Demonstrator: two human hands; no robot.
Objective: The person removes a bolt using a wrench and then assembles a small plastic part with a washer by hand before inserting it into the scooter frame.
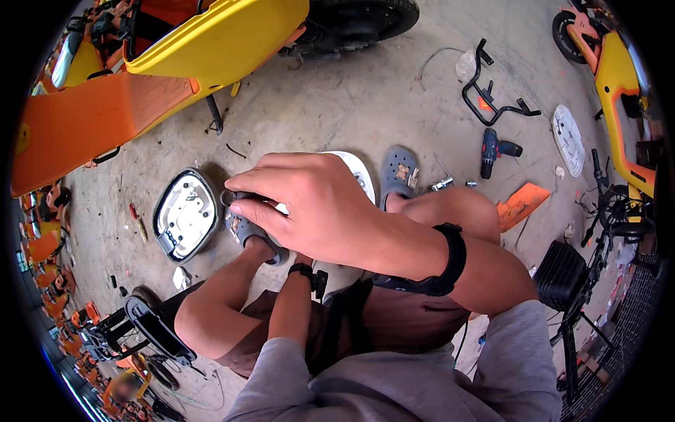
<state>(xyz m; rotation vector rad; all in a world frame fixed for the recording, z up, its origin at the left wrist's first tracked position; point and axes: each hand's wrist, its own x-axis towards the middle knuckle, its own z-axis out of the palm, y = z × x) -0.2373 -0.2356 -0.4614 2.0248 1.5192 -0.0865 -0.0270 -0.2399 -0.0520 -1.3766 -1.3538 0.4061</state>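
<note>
Close to the camera, my right hand (316,200) is closed, thumb and forefinger pinching a small dark piece (244,197) with a ring-like end; its exact kind is unclear. My left forearm (290,306) reaches up between my knees with a black band (309,274) at the wrist. Behind the right hand, the left one's fingers are hidden. A white rounded panel (355,172) lies partly covered by my right hand. Left of that hand, a white tray-like shell (186,214) with a dark rim rests on the floor. My feet wear grey clogs (399,171).
A cordless drill (492,149), a bent black tube frame (472,88), an orange panel (522,209) and another white panel (568,141) lie to the right. A yellow-and-orange vehicle body (211,56) stands at upper left. A screwdriver (139,224) lies left of the shell.
</note>
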